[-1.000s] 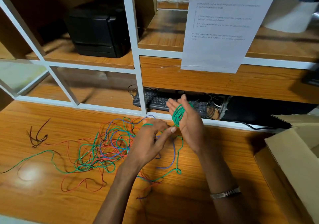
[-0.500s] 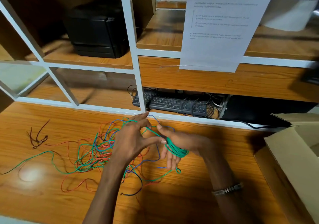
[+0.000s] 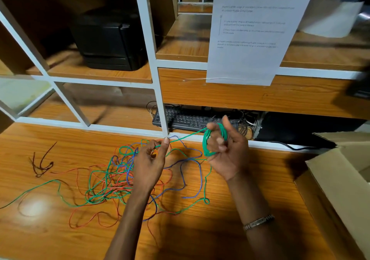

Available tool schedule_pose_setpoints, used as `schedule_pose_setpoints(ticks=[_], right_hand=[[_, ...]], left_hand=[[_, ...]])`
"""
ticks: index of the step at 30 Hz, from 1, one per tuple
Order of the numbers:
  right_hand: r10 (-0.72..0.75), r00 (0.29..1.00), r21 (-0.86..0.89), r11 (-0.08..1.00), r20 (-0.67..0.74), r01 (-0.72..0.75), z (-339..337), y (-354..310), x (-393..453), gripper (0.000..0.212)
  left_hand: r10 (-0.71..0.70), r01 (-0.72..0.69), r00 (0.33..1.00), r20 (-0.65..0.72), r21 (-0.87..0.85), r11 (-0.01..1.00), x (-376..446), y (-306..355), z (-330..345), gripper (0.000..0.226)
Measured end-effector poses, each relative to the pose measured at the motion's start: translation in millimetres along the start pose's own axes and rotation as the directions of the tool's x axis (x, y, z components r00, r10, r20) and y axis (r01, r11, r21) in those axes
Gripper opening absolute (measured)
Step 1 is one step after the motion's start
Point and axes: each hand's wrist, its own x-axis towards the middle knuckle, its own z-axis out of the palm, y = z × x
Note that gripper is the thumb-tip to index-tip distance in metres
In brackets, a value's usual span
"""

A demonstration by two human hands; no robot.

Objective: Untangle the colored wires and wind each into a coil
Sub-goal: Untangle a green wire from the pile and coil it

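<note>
Since the earlier frame, my right hand (image 3: 226,151) has lifted, fingers curled through the green coil (image 3: 214,139). My left hand (image 3: 149,159) pinches the green wire (image 3: 186,136) taut between thumb and forefinger. Below my left fingers, the tangle (image 3: 118,179) lies on the table (image 3: 60,235). I'd feed slack evenly and keep each turn snug beside the last.

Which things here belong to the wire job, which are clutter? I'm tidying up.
Job: green coil on right hand; green strand in left hand; tangle.
Clutter: brown scrap; keyboard; box; printer; sheet.
</note>
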Motion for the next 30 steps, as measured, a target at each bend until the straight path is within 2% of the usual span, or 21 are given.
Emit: schedule_pose_setpoints(ticks=[2, 4, 5, 7, 8, 9, 11, 12, 13, 14, 15, 17, 18, 20, 22, 25, 28, 30], right_hand=[[-0.109, 0.994, 0.172, 0.979, -0.021, 0.111, -2.7, -6.2, 4.1, 0.053], [-0.192, 0.980, 0.252, 0.947, -0.056, 0.200, -8.5, -10.5, 9.9, 0.051], [-0.217, 0.970, 0.188, 0.954, -0.105, 0.234, -12.2, -9.4, 15.8, 0.051], [-0.317, 0.917, -0.190, 0.942, -0.241, 0.275, -16.8, -0.1, 27.8, 0.045], [-0.358, 0.885, -0.391, 0.892, -0.298, 0.229, -20.7, 7.6, 33.1, 0.041], [-0.370, 0.864, -0.584, 0.803, -0.342, 0.113, -23.1, 16.3, 36.3, 0.041], [-0.325, 0.873, -0.853, 0.494, -0.363, -0.170, -32.6, 31.9, 37.1, 0.047], [-0.257, 0.892, -0.906, 0.311, -0.371, -0.288, -35.1, 36.2, 35.7, 0.044], [-0.177, 0.902, -0.916, 0.165, -0.393, -0.366, -30.5, 35.9, 31.1, 0.050], [-0.078, 0.909, -0.911, 0.090, -0.409, -0.403, -24.0, 34.6, 26.3, 0.061], [0.049, 0.904, -0.899, 0.092, -0.425, -0.428, -15.8, 33.2, 21.7, 0.071], [0.341, 0.858, -0.868, 0.185, -0.384, -0.461, 4.8, 29.4, 11.3, 0.091], [0.436, 0.831, -0.852, 0.226, -0.345, -0.472, 10.3, 27.8, 7.4, 0.094], [0.516, 0.812, -0.836, 0.292, -0.271, -0.464, 16.4, 23.4, 1.1, 0.090], [0.509, 0.835, -0.841, 0.341, -0.209, -0.419, 17.5, 18.8, -1.4, 0.071], [0.391, 0.905, -0.837, 0.429, -0.166, -0.339, 12.7, 14.7, -1.7, 0.044], [0.152, 0.941, -0.751, 0.570, -0.302, -0.333, -0.6, 13.1, 3.3, 0.035], [0.063, 0.930, -0.732, 0.599, -0.361, -0.324, -7.8, 12.3, 5.8, 0.034]], left_hand=[[-0.009, 0.009, 1.000, 0.023, -0.005, 1.000, 0.6, -6.7, -0.5, 0.037], [0.021, -0.017, 0.997, 0.069, -0.049, 0.999, -1.9, -9.0, 2.0, 0.039], [0.062, -0.056, 0.993, 0.103, -0.061, 0.997, -4.4, -8.2, 4.0, 0.037], [0.121, -0.105, 0.974, 0.191, -0.090, 0.990, -11.4, 1.3, 10.5, 0.027], [0.138, -0.116, 0.965, 0.221, -0.111, 0.987, -14.5, 7.2, 14.5, 0.023], [0.153, -0.127, 0.959, 0.238, -0.121, 0.984, -16.7, 11.5, 17.9, 0.019], [0.204, -0.180, 0.950, 0.238, -0.118, 0.977, -16.9, 15.2, 22.3, 0.013], [0.232, -0.208, 0.942, 0.242, -0.120, 0.971, -15.4, 13.8, 22.5, 0.011], [0.240, -0.215, 0.939, 0.246, -0.123, 0.969, -13.4, 12.7, 21.5, 0.010], [0.223, -0.197, 0.944, 0.245, -0.127, 0.972, -10.9, 11.4, 19.6, 0.008], [0.195, -0.167, 0.953, 0.233, -0.134, 0.977, -8.4, 10.5, 17.6, 0.005], [0.132, -0.096, 0.974, 0.183, -0.196, 0.976, -4.2, 7.9, 15.1, 0.009], [0.104, -0.060, 0.980, 0.168, -0.253, 0.966, -3.1, 5.9, 14.2, 0.011], [0.030, 0.028, 0.986, 0.161, -0.345, 0.938, -2.4, 4.3, 14.2, 0.024], [-0.069, 0.127, 0.985, 0.157, -0.399, 0.908, -4.1, 3.3, 15.0, 0.034], [-0.162, 0.200, 0.979, 0.126, -0.417, 0.887, -3.5, 1.2, 17.3, 0.028], [-0.170, 0.209, 0.976, 0.134, -0.374, 0.904, -2.2, -6.7, 18.1, 0.028], [-0.193, 0.229, 0.970, 0.149, -0.275, 0.934, -2.3, -16.6, 16.9, 0.030]])
